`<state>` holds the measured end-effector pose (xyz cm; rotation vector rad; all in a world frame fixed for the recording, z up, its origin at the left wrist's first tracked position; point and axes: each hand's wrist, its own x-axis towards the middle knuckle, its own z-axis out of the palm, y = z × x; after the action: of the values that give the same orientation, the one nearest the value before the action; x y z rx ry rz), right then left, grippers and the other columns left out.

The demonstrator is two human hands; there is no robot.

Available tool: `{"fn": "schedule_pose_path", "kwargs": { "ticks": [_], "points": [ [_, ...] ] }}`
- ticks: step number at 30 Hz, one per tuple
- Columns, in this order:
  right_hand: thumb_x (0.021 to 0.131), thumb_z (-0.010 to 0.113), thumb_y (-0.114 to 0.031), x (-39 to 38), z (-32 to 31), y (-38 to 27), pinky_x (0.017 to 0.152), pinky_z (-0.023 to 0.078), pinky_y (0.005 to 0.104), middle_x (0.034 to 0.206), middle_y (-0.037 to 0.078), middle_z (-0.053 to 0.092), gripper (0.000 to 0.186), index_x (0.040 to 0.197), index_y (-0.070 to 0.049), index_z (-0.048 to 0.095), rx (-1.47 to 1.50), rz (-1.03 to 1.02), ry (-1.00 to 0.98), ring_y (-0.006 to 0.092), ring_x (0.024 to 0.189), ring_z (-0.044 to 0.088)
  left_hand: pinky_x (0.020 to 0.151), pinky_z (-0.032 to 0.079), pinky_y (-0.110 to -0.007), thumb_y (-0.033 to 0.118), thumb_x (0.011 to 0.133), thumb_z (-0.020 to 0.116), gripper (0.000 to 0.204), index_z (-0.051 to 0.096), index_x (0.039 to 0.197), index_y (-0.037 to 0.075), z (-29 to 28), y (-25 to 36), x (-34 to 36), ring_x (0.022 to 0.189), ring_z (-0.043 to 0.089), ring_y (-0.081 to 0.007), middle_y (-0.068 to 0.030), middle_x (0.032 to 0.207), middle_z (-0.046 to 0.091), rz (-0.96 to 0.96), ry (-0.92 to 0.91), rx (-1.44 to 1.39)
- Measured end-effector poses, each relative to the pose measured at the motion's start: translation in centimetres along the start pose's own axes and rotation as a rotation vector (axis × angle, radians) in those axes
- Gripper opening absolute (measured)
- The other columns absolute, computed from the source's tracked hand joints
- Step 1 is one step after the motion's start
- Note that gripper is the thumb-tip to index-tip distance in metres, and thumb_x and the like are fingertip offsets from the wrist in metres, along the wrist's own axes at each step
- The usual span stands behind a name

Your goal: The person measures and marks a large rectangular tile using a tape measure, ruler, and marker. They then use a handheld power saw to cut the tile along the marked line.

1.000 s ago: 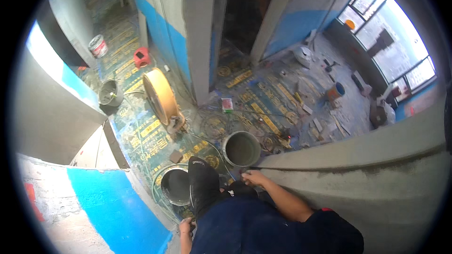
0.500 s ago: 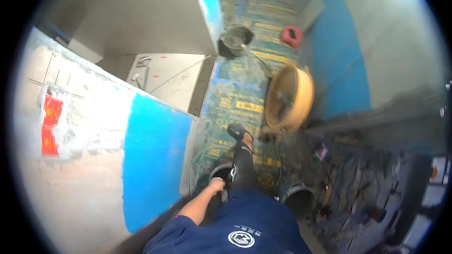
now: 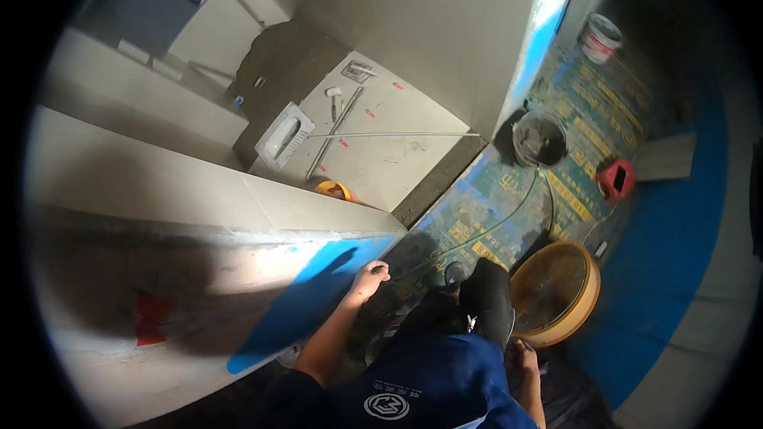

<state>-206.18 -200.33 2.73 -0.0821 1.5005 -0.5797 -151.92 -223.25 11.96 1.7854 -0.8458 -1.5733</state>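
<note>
Right hand (image 3: 524, 356) near, and left hand (image 3: 369, 280) left of, a round yellow-orange plastic-looking sieve (image 3: 551, 289), curl, grasp unclear; the adjacent black-trousered leg (image 3: 486, 302) could bump it over.

smooth plastic-looking orange hoop (image 3: 585, 307), matt blue-painted wall (image 3: 311, 294), smooth white squat pan (image 3: 283, 137), rough grey mortar (image 3: 280, 63), matt navy cloth shirt (image 3: 433, 373)

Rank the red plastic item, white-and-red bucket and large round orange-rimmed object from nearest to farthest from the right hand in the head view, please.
1. Orange-rimmed object, just beyond the right hand.
2. Red item, upper right.
3. White-and-red bucket, farthest, near the top.
</note>
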Motion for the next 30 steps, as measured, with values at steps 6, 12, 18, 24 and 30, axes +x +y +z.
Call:
{"fn": "schedule_pose_path", "kwargs": {
  "ticks": [6, 12, 18, 24, 30],
  "points": [
    [0.094, 0.062, -0.032, 3.6, 6.3, -21.8, 0.065, 0.053, 0.0317, 0.097, 0.011, 0.067, 0.035, 0.113, -0.003, 0.06, -0.455, -0.056, -0.087, 0.0216, 0.078, 0.065, 0.074, 0.053, -0.039, 0.029, 0.085, 0.065, 0.032, 0.068, 0.098, -0.001, -0.2, -6.1, -0.5, 0.079, 0.068, -0.0231, -0.0119, 0.089, 0.071, -0.35, 0.199, 0.252],
    [0.094, 0.06, -0.031, 12.3, 13.6, -37.4, 0.06, 0.05, 0.0302, 0.096, 0.01, 0.068, 0.035, 0.115, -0.004, 0.061, -0.661, 0.202, -0.128, 0.0193, 0.077, 0.065, 0.078, 0.053, -0.041, 0.027, 0.08, 0.061, 0.035, 0.07, 0.099, -0.001, 2.9, -14.6, -1.7, 0.088, 0.069, -0.0288, -0.0156, 0.092, 0.073, -0.541, 0.127, 0.271],
    [0.095, 0.056, -0.032, 26.2, 20.3, -57.3, 0.056, 0.049, 0.0294, 0.092, 0.007, 0.068, 0.032, 0.113, -0.007, 0.06, -0.717, 0.124, -0.089, 0.0175, 0.071, 0.065, 0.068, 0.051, -0.036, 0.022, 0.082, 0.06, 0.022, 0.065, 0.089, 0.002, 8.2, -3.7, 7.1, 0.078, 0.066, -0.021, -0.0099, 0.081, 0.065, -0.089, -0.058, 0.536],
    [0.092, 0.062, -0.038, 28.6, 34.1, -75.7, 0.065, 0.05, 0.0296, 0.099, 0.007, 0.065, 0.035, 0.111, -0.008, 0.06, -0.793, -0.157, -0.246, 0.0167, 0.077, 0.064, 0.073, 0.053, -0.035, 0.027, 0.086, 0.059, 0.03, 0.072, 0.1, 0.003, 7.4, 13.4, 17.4, 0.082, 0.07, -0.024, -0.0165, 0.087, 0.071, -0.392, 0.455, -0.084],
    [0.092, 0.058, -0.035, 30.2, 44.5, -80.6, 0.065, 0.048, 0.0314, 0.098, 0.008, 0.066, 0.039, 0.112, -0.002, 0.06, -1.034, -0.227, -0.38, 0.0192, 0.076, 0.067, 0.071, 0.052, -0.036, 0.023, 0.084, 0.06, 0.025, 0.072, 0.094, 0.003, 3.4, 11.5, 25.7, 0.079, 0.068, -0.0234, -0.0129, 0.085, 0.071, -0.277, 0.471, 0.085]
  ]
}}
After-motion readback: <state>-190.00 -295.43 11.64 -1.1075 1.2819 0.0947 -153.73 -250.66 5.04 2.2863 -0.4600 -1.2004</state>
